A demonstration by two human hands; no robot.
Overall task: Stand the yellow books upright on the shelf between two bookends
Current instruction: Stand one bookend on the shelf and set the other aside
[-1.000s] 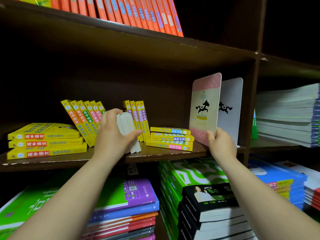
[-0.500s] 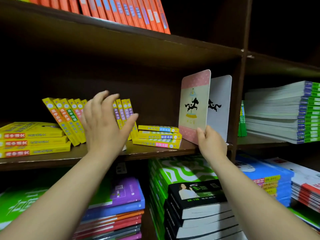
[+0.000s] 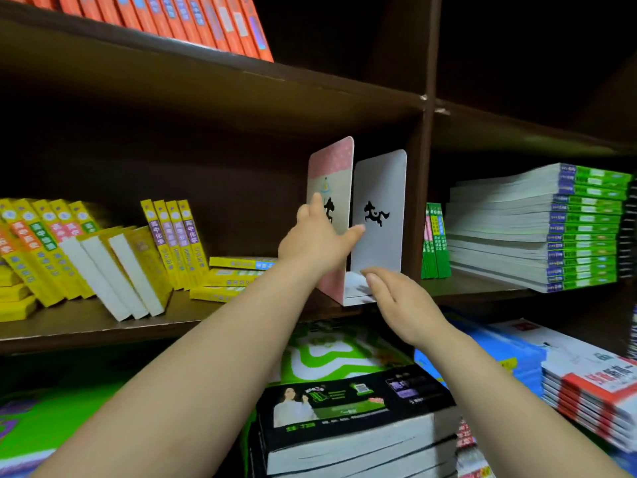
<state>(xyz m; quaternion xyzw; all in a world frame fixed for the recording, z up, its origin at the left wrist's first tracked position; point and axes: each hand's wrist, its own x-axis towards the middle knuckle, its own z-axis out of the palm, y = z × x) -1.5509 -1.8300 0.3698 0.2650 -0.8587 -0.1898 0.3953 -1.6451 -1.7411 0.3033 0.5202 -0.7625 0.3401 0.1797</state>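
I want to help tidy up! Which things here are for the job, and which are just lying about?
For the job: yellow books, pink bookend, white bookend, shelf.
Just lying about: orange books above, green-spined stack at right, black-covered books below.

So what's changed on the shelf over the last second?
The left hand let go of the leaning yellow books and moved right to pinch the pink bookend. The right hand released that bookend and is now open by its base. The white bookend and flat yellow stack stayed put.
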